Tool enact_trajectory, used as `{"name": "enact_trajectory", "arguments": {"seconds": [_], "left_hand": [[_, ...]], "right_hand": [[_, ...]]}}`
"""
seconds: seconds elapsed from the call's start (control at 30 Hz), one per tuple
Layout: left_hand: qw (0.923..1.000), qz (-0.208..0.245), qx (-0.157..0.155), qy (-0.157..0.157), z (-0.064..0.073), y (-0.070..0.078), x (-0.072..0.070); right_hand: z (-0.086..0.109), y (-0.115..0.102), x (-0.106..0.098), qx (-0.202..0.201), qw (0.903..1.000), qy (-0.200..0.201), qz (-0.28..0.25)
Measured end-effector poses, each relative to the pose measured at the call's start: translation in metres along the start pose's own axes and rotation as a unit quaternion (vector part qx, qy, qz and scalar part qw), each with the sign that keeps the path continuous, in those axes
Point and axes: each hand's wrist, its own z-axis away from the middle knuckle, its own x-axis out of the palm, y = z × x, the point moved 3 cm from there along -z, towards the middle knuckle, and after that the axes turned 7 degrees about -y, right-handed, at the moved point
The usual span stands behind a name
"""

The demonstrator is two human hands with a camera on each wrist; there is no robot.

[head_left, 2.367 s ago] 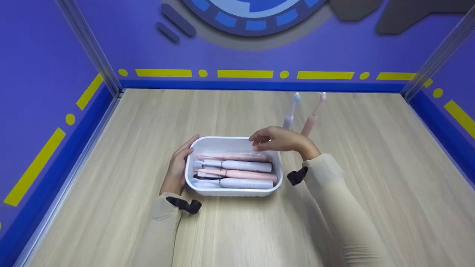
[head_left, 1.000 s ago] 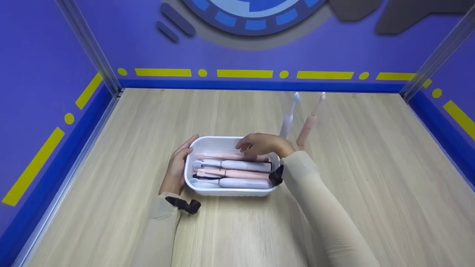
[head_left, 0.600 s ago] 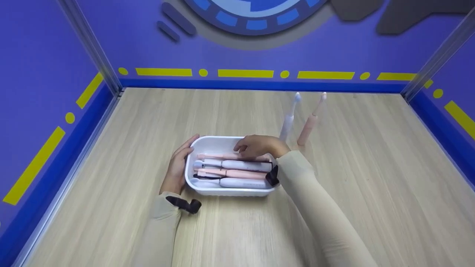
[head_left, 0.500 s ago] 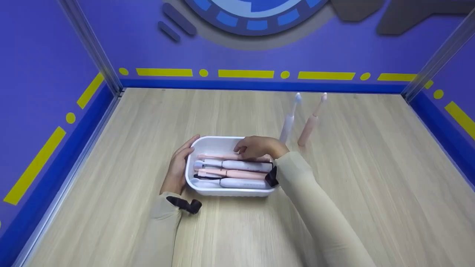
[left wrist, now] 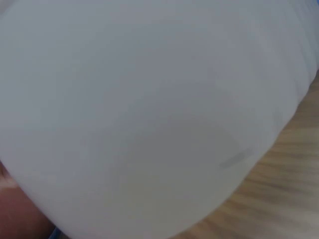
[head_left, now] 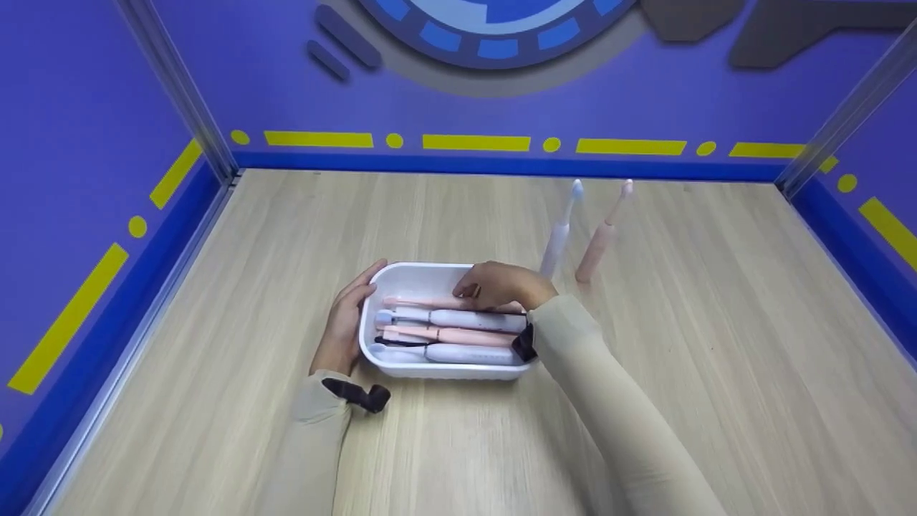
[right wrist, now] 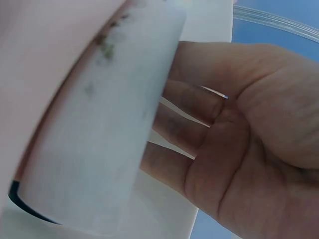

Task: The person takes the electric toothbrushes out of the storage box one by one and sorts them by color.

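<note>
A white rectangular bin (head_left: 450,371) holds several electric toothbrushes, pink and white, lying side by side with heads to the left. My left hand (head_left: 338,326) holds the bin's left end, with fingers and thumb at its rim. The bin's outer wall (left wrist: 149,99) fills the left wrist view. Reaching in over the right end, my right hand (head_left: 505,283) has curled fingers and thumb around the farthest pink toothbrush (head_left: 423,303). In the right wrist view those fingertips are hidden behind a white toothbrush (right wrist: 94,144). A white toothbrush (head_left: 478,319) lies next to the pink one.
Beyond my right wrist, a white toothbrush (head_left: 557,247) and a pink toothbrush (head_left: 594,251) stand upright on the wooden table (head_left: 716,344). Blue-purple panels (head_left: 645,100) enclose the table at the back and both sides.
From above the bin's right end, my right hand has moved left and down to the far pink toothbrush, then stayed nearly still. My left hand and the standing toothbrushes have kept their places.
</note>
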Motion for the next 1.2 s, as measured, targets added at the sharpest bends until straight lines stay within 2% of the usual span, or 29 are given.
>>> {"name": "enact_trajectory", "arguments": {"seconds": [0.33, 0.57, 0.9, 1.0, 1.2], "left_hand": [[1.0000, 0.000, 0.003, -0.003, 0.0001, -0.0001, -0.0007], [0.9999, 0.008, 0.009, -0.011, 0.0011, 0.0007, 0.0011], [0.9999, -0.002, 0.007, -0.007, -0.0001, 0.0008, 0.0008], [1.0000, -0.001, 0.006, -0.004, 0.0002, 0.0014, 0.0009], [1.0000, -0.004, -0.001, 0.003, 0.0005, 0.0010, 0.0003]], "right_hand": [[-0.0002, -0.0013, 0.0014, 0.022, 0.9992, 0.023, -0.023], [0.0005, 0.0015, 0.0016, 0.051, 0.9959, 0.027, -0.070], [0.0012, 0.0030, 0.0009, 0.077, 0.9920, 0.041, -0.091], [0.0012, 0.0025, 0.0010, 0.079, 0.9916, 0.042, -0.093], [-0.0001, 0.0023, 0.0011, 0.057, 0.9952, 0.054, -0.059]]}}
